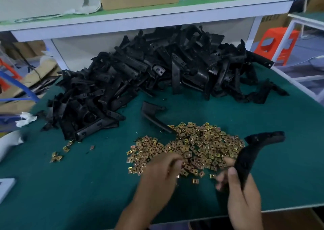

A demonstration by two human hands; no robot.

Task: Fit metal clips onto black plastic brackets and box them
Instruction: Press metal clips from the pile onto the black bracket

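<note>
Right hand [240, 191] grips a bracket [252, 152] at 4 o'clock; left hand [161, 173] curls into the clips [192, 149], grasp unclear. Bracket looks light, stiff: hold its shank. Clips small, slippery: pinch edges.

Gold metal clips [192, 149] are lying heaped centrally; black brackets [149, 71] are sitting piled at twelve o'clock, a curved bracket [249, 156] tilting at four.
</note>
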